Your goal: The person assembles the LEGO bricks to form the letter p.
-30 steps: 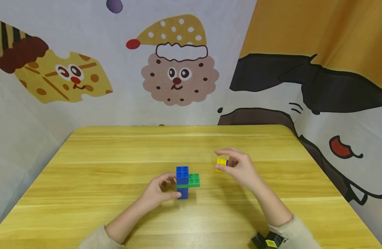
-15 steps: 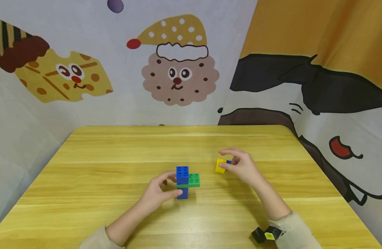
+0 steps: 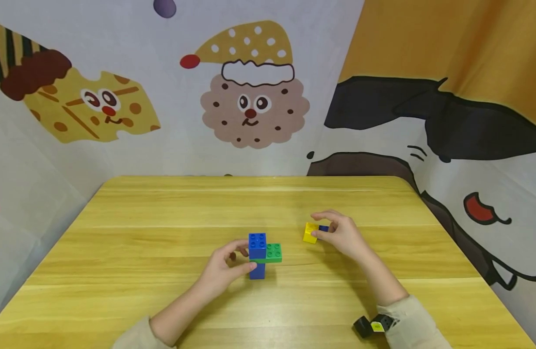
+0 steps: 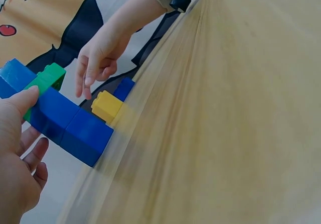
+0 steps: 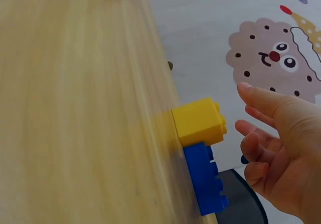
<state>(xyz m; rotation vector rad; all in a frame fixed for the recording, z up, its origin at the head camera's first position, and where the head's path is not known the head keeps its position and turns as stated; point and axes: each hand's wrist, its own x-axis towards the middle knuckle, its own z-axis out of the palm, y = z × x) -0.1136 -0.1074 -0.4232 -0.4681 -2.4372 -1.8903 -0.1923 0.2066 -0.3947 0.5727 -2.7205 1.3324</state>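
Observation:
A toy brick tower (image 3: 257, 271) stands upright on the table, with blue bricks above and below a flat green brick (image 3: 274, 252) that juts out right. My left hand (image 3: 221, 266) holds its left side, thumb on the green layer; the index finger is partly hidden behind the tower. To the right lie a yellow brick (image 5: 196, 121) and a low blue brick (image 5: 203, 179), side by side, studs up. Over these two hovers my right hand (image 3: 342, 235), fingers loosely bent and thumb apart from the bricks in the right wrist view.
The wooden table (image 3: 185, 208) backs onto a cloth (image 3: 171, 97) printed with cartoon figures. On the right wrist is a black strapped device (image 3: 370, 327), close to the front edge.
My right hand has drawn slightly right, its thumb no longer reaching past the yellow brick, which has turned a little. The left thumb has slid up the tower from the lower blue brick.

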